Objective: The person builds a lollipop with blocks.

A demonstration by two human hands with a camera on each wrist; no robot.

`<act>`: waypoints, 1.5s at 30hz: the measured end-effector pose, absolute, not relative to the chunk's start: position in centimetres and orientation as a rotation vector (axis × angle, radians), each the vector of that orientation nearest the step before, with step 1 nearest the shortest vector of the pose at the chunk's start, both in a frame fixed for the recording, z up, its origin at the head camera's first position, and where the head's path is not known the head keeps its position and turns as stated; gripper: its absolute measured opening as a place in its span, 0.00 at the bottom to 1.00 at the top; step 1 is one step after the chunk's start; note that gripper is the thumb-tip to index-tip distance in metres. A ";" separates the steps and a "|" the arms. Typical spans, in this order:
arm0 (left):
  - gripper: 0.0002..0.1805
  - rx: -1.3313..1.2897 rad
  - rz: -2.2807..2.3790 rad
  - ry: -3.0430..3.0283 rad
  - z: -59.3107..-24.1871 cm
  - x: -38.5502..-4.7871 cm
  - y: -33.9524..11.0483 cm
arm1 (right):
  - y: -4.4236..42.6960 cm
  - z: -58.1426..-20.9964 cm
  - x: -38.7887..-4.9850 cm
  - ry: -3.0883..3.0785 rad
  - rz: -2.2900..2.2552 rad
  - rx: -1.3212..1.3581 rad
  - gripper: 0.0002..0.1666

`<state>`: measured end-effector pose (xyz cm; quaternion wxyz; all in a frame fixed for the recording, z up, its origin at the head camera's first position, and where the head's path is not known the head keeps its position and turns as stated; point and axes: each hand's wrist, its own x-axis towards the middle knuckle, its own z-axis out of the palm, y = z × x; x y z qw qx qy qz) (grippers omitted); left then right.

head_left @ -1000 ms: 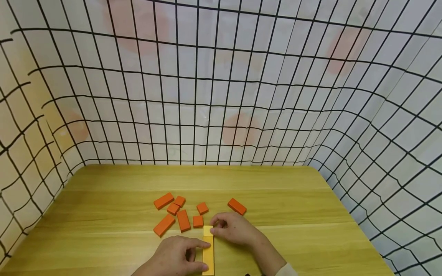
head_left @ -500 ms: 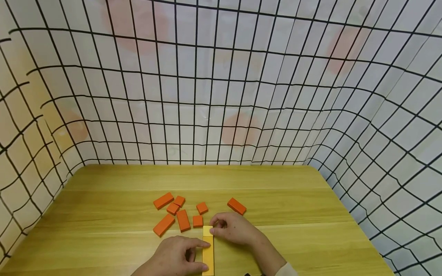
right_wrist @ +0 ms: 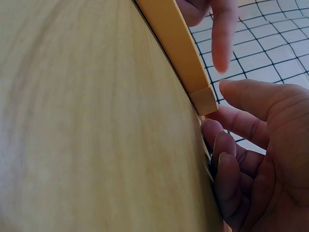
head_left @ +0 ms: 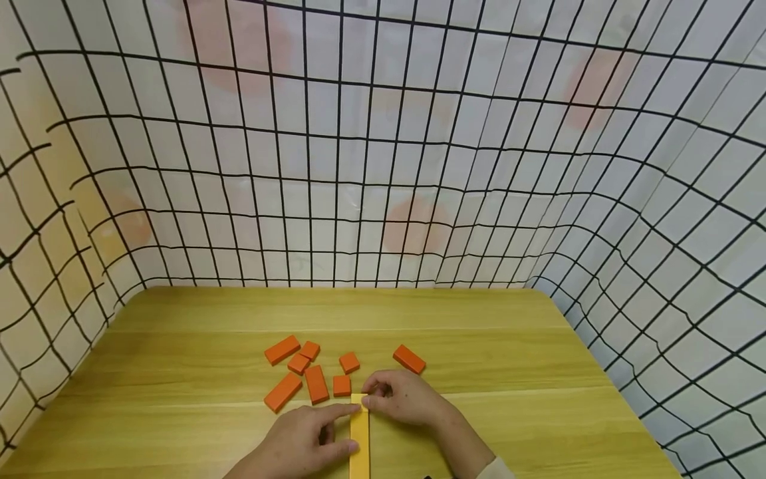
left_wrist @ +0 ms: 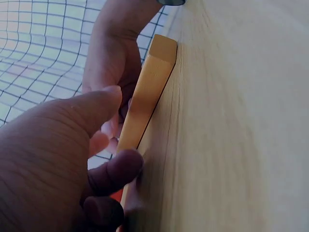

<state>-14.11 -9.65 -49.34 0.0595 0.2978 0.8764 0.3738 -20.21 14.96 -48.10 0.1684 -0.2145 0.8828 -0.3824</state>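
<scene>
Blocks, yellow pair: long yellow block (head_left: 360,429) flat at bottom center of the head frame, short yellow block (head_left: 356,398) butted against its far end. Probably light, stiff, hard to break, a bit slick on smooth faces. Best taken by the long sides near mid-length; short one by opposite side faces, gently, to spare the joint. Left hand (head_left: 302,436) at lower center-left, index and thumb extended over the pair, not wrapped round anything. Right hand (head_left: 403,397) just right of it, fingers curled, thumb by the short one; can't tell if pinching. Eight orange blocks (head_left: 316,384) beyond, mostly left of center. Smooth-looking wood-grain table (head_left: 479,332) across the lower frame; black mesh (head_left: 338,218) over pale sheeting (head_left: 353,156) up to the top edge.
</scene>
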 end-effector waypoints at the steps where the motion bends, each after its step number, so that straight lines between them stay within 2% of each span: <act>1: 0.30 0.906 1.112 2.676 -49.3 -14.1 -9.6 | 15.0 -48.1 -20.2 2.512 -1.086 -0.606 0.05; 23: 0.27 0.902 0.927 2.854 -49.4 -14.7 -8.8 | 16.7 -47.3 -21.2 2.621 -1.117 -0.528 0.11; 34: 0.27 0.900 0.937 2.848 -49.6 -14.7 -8.7 | 19.9 -46.2 -22.3 2.728 -1.320 -0.227 0.12; 45: 0.27 0.891 0.940 2.846 -49.6 -14.6 -8.7 | 22.2 -46.5 -23.0 2.754 -1.254 -0.071 0.21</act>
